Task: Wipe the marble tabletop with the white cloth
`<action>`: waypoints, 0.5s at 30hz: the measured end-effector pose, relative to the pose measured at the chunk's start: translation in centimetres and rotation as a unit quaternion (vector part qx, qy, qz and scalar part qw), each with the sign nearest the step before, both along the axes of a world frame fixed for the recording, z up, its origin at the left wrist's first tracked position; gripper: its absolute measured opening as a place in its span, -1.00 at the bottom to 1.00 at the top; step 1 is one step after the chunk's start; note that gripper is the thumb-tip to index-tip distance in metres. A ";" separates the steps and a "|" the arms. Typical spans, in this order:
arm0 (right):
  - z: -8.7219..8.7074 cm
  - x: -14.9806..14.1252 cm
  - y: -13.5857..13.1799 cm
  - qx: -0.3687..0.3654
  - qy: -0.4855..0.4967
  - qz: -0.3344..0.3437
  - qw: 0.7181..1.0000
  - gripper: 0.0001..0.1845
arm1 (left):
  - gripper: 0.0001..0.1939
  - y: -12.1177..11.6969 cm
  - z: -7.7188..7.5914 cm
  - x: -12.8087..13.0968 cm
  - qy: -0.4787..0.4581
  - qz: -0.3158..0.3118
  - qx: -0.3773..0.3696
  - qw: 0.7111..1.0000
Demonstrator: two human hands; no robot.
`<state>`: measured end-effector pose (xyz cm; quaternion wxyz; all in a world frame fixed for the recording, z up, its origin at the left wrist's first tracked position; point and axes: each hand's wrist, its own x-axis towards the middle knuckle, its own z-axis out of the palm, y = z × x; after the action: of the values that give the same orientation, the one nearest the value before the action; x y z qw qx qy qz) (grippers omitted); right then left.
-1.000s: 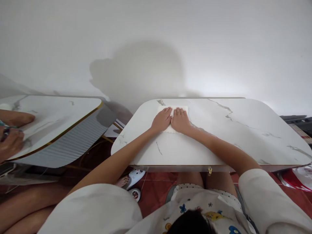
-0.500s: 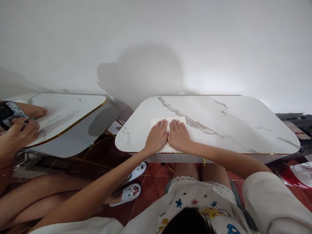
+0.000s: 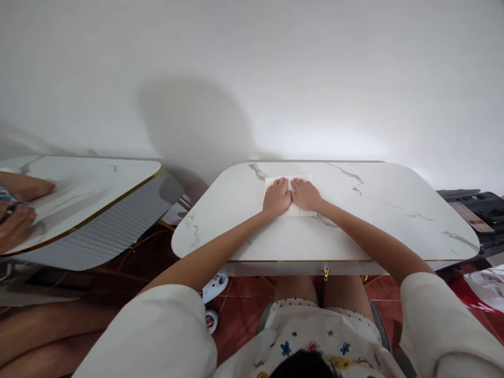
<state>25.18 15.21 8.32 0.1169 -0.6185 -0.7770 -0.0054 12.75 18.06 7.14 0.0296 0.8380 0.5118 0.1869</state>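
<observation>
imo this is the pressing-down step, left hand point(image 3: 277, 197) and right hand point(image 3: 306, 195) flat, fingers straight and pinching nothing, cloth point(image 3: 298, 211) right under them on the table point(image 3: 394, 197), so any slide calls for even pressure

A plain white cloth point(image 3: 300, 211) mid-frame, a white surface point(image 3: 394, 191) with grey marble veining, red floor tiles point(image 3: 244, 302) lower centre.

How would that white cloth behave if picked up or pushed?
Lying flat and thin, the white cloth would likely droop. Small under the left hand and right hand, it's probably light. Pushed, it may slide across the smooth-looking marbled tabletop.
</observation>
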 end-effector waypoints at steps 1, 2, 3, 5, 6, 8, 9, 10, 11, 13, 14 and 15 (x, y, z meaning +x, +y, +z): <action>0.0 -0.1 1.2 0.005 -0.003 -0.005 1.000 -0.45 | -0.51 1.2 -0.1 0.1 -0.007 0.002 0.008 1.000; 0.0 -0.2 2.4 0.013 -0.006 -0.007 1.000 -0.46 | -0.52 2.4 -0.2 0.1 -0.013 0.005 0.014 1.000; -0.1 -0.3 3.6 0.023 -0.010 -0.005 1.000 -0.47 | -0.52 3.5 -0.3 0.1 -0.017 0.008 0.020 1.000; -0.2 -0.5 5.7 0.037 -0.012 0.002 0.999 -0.48 | -0.54 5.7 -0.4 0.0 -0.020 0.008 0.033 0.999; -0.2 -0.6 6.7 0.039 -0.009 0.003 0.999 -0.48 | -0.54 6.7 -0.4 -0.2 -0.020 0.007 0.041 0.999; -0.3 -0.7 8.7 0.039 -0.002 0.001 0.999 -0.49 | -0.55 8.8 -0.5 -0.3 -0.017 0.008 0.051 0.999; -0.4 -0.8 9.7 0.040 0.002 0.001 0.999 -0.49 | -0.56 9.8 -0.5 -0.4 -0.014 0.009 0.054 0.998; -0.4 -0.8 10.6 0.043 0.005 0.000 0.999 -0.49 | -0.57 10.7 -0.5 -0.4 -0.011 0.011 0.057 0.998; -0.5 -0.7 11.5 0.047 0.008 0.001 0.999 -0.49 | -0.57 11.7 -0.5 -0.4 -0.008 0.012 0.059 0.998; -0.5 -0.5 13.1 0.053 0.013 0.003 0.999 -0.48 | -0.59 13.3 -0.4 -0.1 0.003 0.011 0.062 0.998; -0.5 -0.3 13.8 0.054 0.014 0.003 0.998 -0.48 | -0.61 14.0 -0.3 0.1 0.009 0.011 0.064 0.998; -0.5 0.0 14.4 0.055 0.015 0.003 0.998 -0.48 | -0.62 14.7 -0.3 0.4 0.015 0.011 0.067 0.998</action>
<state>25.18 29.61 7.78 0.1622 -0.6087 -0.7757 -0.0386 13.19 32.71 6.88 -0.0364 0.8350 0.5080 0.2082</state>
